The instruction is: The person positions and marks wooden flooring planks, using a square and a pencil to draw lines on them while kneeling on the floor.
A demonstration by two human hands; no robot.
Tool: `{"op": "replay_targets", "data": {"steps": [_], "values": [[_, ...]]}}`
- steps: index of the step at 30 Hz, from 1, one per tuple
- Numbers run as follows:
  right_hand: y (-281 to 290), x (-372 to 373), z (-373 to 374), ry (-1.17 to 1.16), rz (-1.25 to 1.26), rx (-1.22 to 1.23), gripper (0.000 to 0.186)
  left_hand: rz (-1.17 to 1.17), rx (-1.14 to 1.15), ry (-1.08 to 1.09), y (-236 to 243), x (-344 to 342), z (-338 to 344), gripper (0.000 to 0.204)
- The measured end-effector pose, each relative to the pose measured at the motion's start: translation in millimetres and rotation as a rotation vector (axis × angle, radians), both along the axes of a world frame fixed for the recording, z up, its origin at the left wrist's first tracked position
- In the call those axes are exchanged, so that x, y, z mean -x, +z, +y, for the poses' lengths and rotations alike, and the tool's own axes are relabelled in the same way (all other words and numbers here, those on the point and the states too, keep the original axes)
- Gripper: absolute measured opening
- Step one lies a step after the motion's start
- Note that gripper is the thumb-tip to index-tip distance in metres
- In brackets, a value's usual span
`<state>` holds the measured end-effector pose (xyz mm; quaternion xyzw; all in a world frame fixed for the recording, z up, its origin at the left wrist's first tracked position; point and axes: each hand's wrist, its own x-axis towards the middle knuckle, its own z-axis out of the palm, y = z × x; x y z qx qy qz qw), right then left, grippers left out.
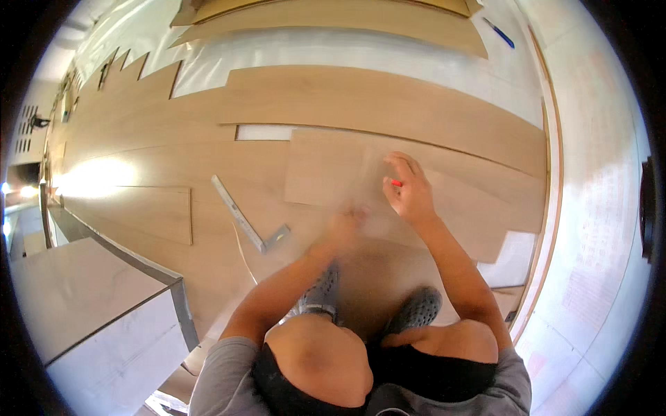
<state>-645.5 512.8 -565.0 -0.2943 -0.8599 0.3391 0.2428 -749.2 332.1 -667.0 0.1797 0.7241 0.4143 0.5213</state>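
Both hands are laid on a loose light-wood laminate plank [333, 170] at frame centre: the right hand [411, 194] closed on a red pencil [395, 183], the left hand [345, 225] blurred, grip untellable. The plank is judged stiff, light, best held by its long edges.

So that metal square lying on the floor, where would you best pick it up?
Probably by the long blade of the metal square, near its middle, coming from above. It lies flat on the laminate floor, with clear boards on both sides; the short leg sits nearer the blurred left hand.
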Motion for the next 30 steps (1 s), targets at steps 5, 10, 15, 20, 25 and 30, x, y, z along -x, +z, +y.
{"op": "replay_targets", "data": {"steps": [5, 10, 15, 20, 25, 30], "values": [[-31.4, -98.6, -19.2, -0.352, -0.174, 0.37, 0.021, 0.312, 0.165, 0.058, 25.5, 77.8, -2.0, 0.064], [-75.9, -176.7, -67.5, -0.686, 0.056, 1.13, 0.022, 1.242, 0.15, -0.059, 28.6, 107.7, -26.2, 0.072], [-68.9, -162.4, -72.0, -0.826, 0.283, 1.534, 0.03, 0.983, 0.372, -0.078, 37.8, 124.9, -8.8, 0.078], [-66.7, -135.9, -39.9, -0.895, 0.328, 1.47, 0.031, 0.842, 0.416, -0.254, 10.4, 142.9, -2.9, 0.078], [-78.1, -122.8, -25.8, -0.991, 0.325, 1.595, 0.024, 0.823, 0.423, -0.092, -35.5, 143.5, -19.2, 0.065], [-82.1, -129.4, -24.2, -0.959, 0.38, 1.529, 0.028, 0.597, 0.317, 0.23, -2.8, 153.7, -4.0, 0.056]]}}
